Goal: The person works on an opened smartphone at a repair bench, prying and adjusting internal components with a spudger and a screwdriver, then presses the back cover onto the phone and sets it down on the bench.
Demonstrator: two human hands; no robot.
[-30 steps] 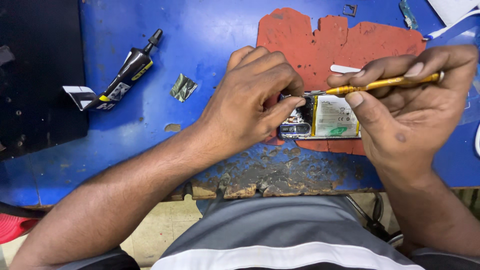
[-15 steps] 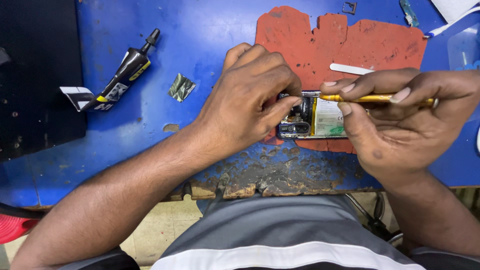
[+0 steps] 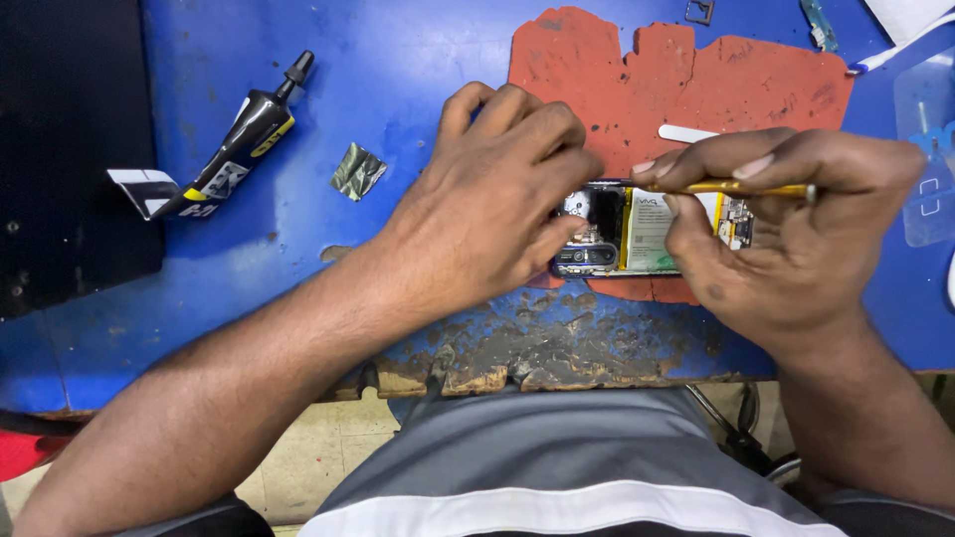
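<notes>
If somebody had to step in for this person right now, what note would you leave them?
Left hand: pressing down on the camera end of the opened phone, holding it steady.
Right hand: gripping a thin yellow tool, held level above the phone's top edge.
Phone lies on the red mat on the blue bench, back cover off, battery and boards exposed.
A black glue tube, capped, lies at far left, with a scrap of foil beside it.
Done: phone opened. Left: the inside work, then closing it, presumably.

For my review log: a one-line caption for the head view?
Left hand steadies opened phone on red mat; right hand holds yellow tool.
</notes>
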